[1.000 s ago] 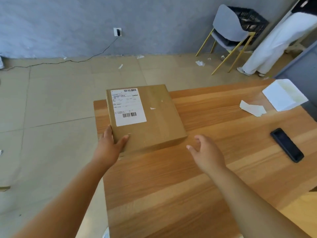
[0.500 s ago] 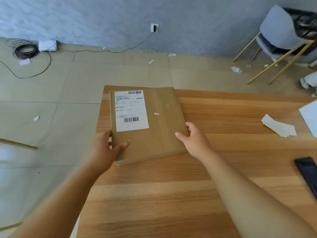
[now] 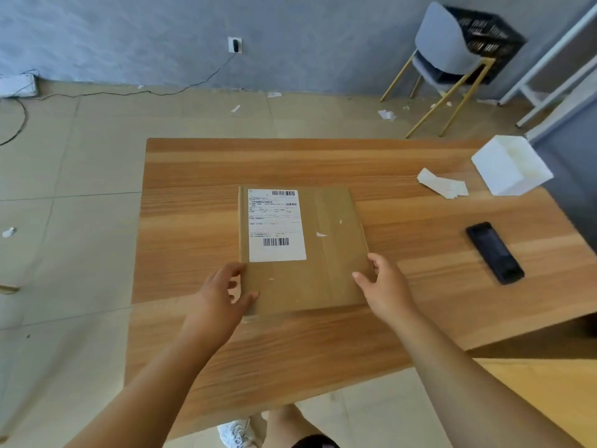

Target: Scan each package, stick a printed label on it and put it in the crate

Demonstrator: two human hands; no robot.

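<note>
A flat brown cardboard package [image 3: 326, 253] lies on the wooden table [image 3: 193, 221], with a white printed label [image 3: 276, 224] stuck on its left half. My left hand [image 3: 223, 295] grips the package's near left corner, thumb on top. My right hand [image 3: 384, 286] holds its near right edge. A black handheld scanner [image 3: 494, 252] rests on the table to the right. A black crate [image 3: 484, 37] sits on a grey chair [image 3: 442, 56] at the far wall.
A stack of white label backings [image 3: 442, 185] and a white box [image 3: 510, 166] lie at the table's far right. Paper scraps and a cable are scattered on the tiled floor [image 3: 64, 189]. A white frame [image 3: 549, 69] stands at the right.
The package has slid from the table's far left corner toward the middle and nearer to me. My right hand, free a second ago, has taken hold of its right edge.
</note>
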